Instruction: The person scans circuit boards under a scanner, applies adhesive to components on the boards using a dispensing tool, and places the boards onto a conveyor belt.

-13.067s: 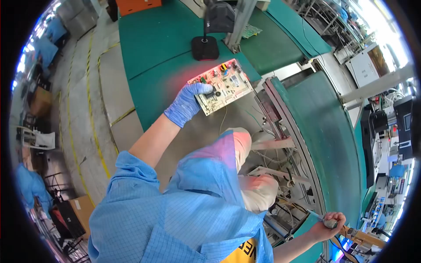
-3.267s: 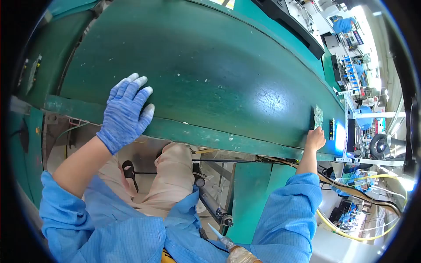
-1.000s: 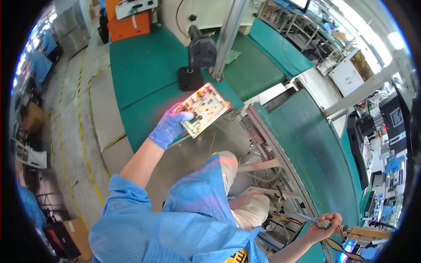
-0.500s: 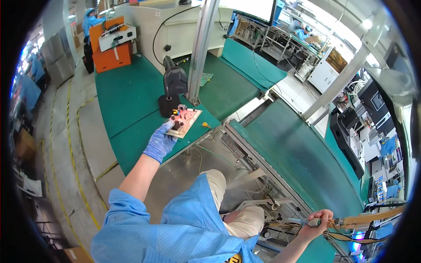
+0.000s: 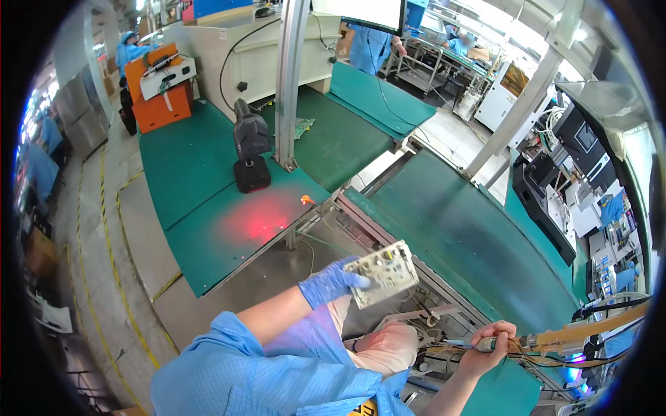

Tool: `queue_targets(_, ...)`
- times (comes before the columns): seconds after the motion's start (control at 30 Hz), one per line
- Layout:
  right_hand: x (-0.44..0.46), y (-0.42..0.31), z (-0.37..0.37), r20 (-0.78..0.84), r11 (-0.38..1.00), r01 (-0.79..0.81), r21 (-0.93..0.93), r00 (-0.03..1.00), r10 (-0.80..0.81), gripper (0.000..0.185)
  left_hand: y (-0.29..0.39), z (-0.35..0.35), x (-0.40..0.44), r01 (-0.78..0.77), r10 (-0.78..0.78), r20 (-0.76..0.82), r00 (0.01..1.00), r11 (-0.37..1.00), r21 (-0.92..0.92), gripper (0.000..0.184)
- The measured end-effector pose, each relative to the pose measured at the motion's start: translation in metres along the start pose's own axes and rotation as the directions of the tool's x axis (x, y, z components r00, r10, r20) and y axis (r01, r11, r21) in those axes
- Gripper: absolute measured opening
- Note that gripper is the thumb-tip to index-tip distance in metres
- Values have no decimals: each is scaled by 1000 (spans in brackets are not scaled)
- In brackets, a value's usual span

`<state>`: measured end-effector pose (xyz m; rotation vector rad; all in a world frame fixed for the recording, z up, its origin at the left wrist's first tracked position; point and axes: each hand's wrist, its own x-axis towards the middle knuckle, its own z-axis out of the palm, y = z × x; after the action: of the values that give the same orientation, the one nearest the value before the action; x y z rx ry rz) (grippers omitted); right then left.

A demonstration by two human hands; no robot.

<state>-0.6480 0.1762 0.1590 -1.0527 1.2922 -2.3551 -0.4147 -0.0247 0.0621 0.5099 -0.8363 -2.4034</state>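
My left hand (image 5: 334,283), in a blue glove, grips the left edge of a circuit board (image 5: 386,273), its component side facing up. The board is above my lap, beside the near edge of the green conveyor belt (image 5: 444,229). Bare and closed, my right hand (image 5: 491,342) holds a pen-like tool (image 5: 485,343) with a pale thin tip pointing left and a thick wrapped cable (image 5: 583,327) behind it. A black scanner (image 5: 251,139) on a stand faces the green table (image 5: 187,166), where a red glow falls.
An orange box (image 5: 161,111) sits at the table's far left. A metal post (image 5: 288,90) rises behind the scanner, near another board (image 5: 303,127) on the farther belt. Behind a monitor (image 5: 368,12) stands a person in blue (image 5: 368,50). More people are at the far left and far back.
My left hand has carried the board from near the scanner rightward and toward my body. The red glow now falls on the table. My right hand still holds the tool, slightly further left.
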Motion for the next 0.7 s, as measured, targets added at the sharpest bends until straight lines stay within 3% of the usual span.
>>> queue_targets(0.27,-5,-1,5,-1,999,-2,35,1000,2,21,-55,17,18,143,-147,57,987,987,70,49)
queue_targets(0.6,-1,3,6,2,999,17,47,1000,-17,21,-76,13,18,160,-161,12,987,984,75,48)
queue_targets(0.7,0,2,4,-9,998,13,58,1000,-13,24,-76,14,17,166,-166,27,986,986,3,49)
